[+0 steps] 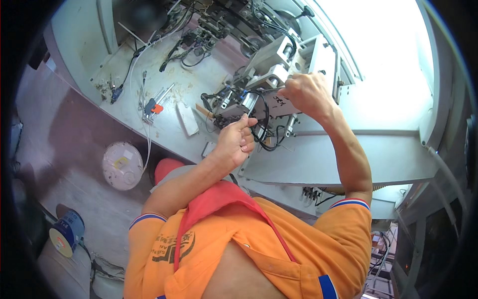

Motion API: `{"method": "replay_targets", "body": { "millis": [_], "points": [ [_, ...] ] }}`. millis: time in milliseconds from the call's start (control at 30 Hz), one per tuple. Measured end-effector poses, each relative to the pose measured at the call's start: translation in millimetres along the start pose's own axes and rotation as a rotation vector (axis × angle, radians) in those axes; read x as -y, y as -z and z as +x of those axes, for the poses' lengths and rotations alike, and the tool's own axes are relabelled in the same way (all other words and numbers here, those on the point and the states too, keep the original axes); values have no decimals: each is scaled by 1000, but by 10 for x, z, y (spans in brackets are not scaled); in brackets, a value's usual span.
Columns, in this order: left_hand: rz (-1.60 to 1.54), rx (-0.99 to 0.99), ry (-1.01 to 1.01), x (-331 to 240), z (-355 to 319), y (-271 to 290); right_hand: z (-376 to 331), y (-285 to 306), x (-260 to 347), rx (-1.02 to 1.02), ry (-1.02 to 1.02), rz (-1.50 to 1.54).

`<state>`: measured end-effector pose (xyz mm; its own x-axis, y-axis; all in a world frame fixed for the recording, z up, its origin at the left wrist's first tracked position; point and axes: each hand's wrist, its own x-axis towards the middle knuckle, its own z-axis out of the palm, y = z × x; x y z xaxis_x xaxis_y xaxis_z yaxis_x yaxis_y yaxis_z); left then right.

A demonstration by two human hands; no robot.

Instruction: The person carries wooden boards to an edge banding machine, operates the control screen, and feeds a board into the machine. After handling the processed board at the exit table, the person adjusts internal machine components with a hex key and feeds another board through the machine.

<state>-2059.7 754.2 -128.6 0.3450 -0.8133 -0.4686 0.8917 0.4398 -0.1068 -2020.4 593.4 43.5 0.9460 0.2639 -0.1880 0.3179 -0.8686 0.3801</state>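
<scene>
My left hand (236,141) is closed, fingers curled and thumb pointing right, just below a small silver air cylinder (249,101) with black hoses. Whatever it may pinch is hidden by the fingers. Farther right and higher, my right hand (309,95) is closed in a fist against a white metal machine block (271,59). A thin dark rod shows at its left side, too small to name, and the palm is hidden. Black tubing (267,119) loops between the two hands. A second silver cylinder (290,124) sits below my right wrist.
Hex keys with an orange-and-black holder (155,107) lie on the worktop left of my left hand, near a pale flat bar (187,118). Cables and mechanisms (199,42) stand farther back. A white lidded bucket (122,166) and a blue can (67,233) are at lower left.
</scene>
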Motion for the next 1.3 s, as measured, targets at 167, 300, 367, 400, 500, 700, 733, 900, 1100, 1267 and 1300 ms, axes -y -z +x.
{"method": "replay_targets", "body": {
  "millis": [167, 300, 367, 400, 500, 700, 733, 900, 1100, 1267, 1300],
  "points": [
    [-1, 5, -16, 12, -18, -33, -23, 8, -15, -15, 6, -20],
    [15, -30, -24, 28, -37, -74, -38, 33, -12, 15, -10, -9],
    [20, -37, -24, 33, -47, -69, -35, 26, -11, 15, -8, -11],
    [22, -32, -36, 36, -53, -62, -31, 15, -15, -6, 8, 3],
    [35, -24, -44, 39, -57, -89, -52, 26, -17, -27, 9, 12],
    [62, -30, -44, 27, -60, -76, -52, -13, -62, -92, 53, 34],
    [71, -17, -48, 31, -47, -72, -47, 6, -79, -36, 55, 39],
    [103, 6, -54, 35, -13, -56, 41, 33, -172, -26, 65, 42],
    [107, -9, -70, 23, -31, -25, 385, 26, -152, -89, 217, 9],
    [98, -26, -28, 49, -51, -70, 444, -174, -301, -449, 213, 97],
    [111, -24, -37, 37, -53, -100, 460, -177, -308, -444, 181, 74]
  ]
}}
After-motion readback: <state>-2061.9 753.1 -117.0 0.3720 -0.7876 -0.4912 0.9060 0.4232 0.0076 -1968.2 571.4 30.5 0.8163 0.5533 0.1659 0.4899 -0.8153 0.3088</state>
